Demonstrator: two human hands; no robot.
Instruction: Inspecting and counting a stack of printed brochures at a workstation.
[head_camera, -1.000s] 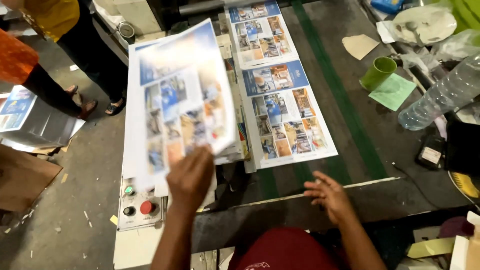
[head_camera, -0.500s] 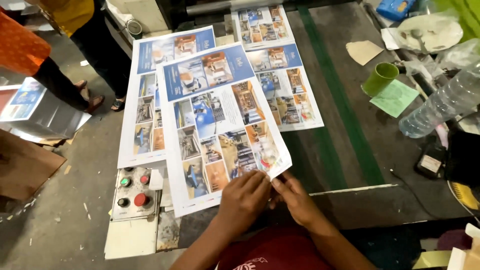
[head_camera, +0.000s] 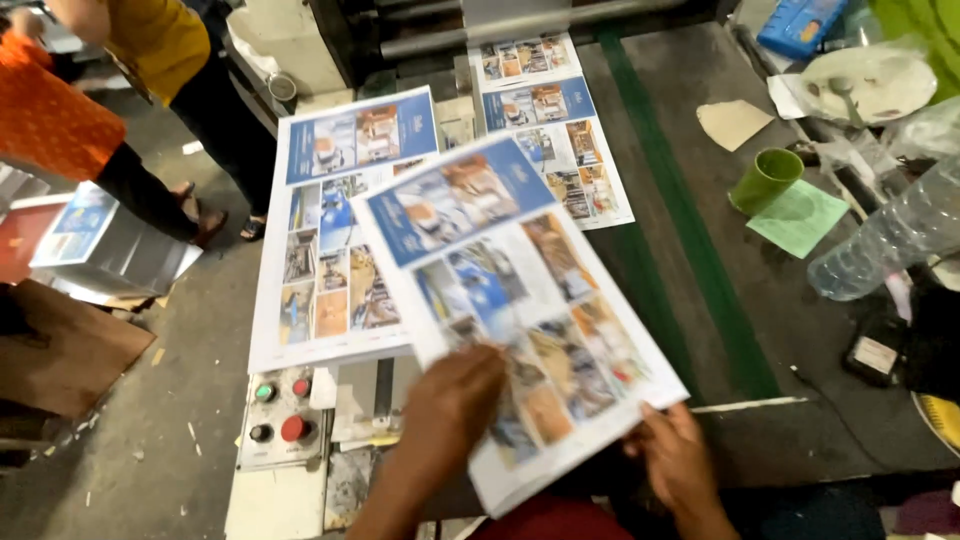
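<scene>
The left hand (head_camera: 450, 405) lies spread on a printed sheet (head_camera: 510, 300); the right hand (head_camera: 680, 455) pinches its near edge.

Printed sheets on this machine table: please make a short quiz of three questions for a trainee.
1. True or false: both hands touch the top printed sheet.
2. What colour is the cup?
A) green B) red C) white
3. Which hand lies flat on the sheet's printed face?

Key:
1. True: the left hand rests on it and the right hand holds its lower edge.
2. A.
3. The left hand.
</scene>
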